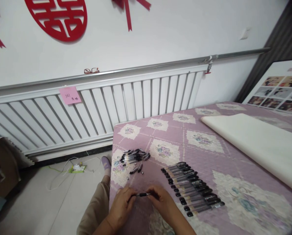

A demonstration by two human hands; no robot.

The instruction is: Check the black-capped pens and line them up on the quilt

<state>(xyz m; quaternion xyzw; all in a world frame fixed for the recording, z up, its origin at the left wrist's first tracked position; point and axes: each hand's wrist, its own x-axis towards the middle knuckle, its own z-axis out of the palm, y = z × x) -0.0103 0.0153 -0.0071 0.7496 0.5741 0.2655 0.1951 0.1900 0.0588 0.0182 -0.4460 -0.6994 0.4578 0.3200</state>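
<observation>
Between my two hands is a pen [142,195] with a black grip section, lying level just above the purple patterned cloth. The fingers of my left hand [123,203] pinch its left end. At its right end, by the silvery tip, the fingers of my right hand [162,203] are closed; any small part inside them is hidden. Beyond my hands lies a loose pile of pen parts [132,157], with dark caps [136,169] and tiny pieces near it. To the right of my right hand, several capped pens [193,187] lie side by side in a slanted row.
The patterned cloth [165,127] covers a bed-like surface, with a folded cream sheet [255,143] at right. A white radiator [136,101] runs along the wall, bearing a pink note [70,95]. Glasses [91,70] rest on the pipe. A power strip [78,168] lies on the floor.
</observation>
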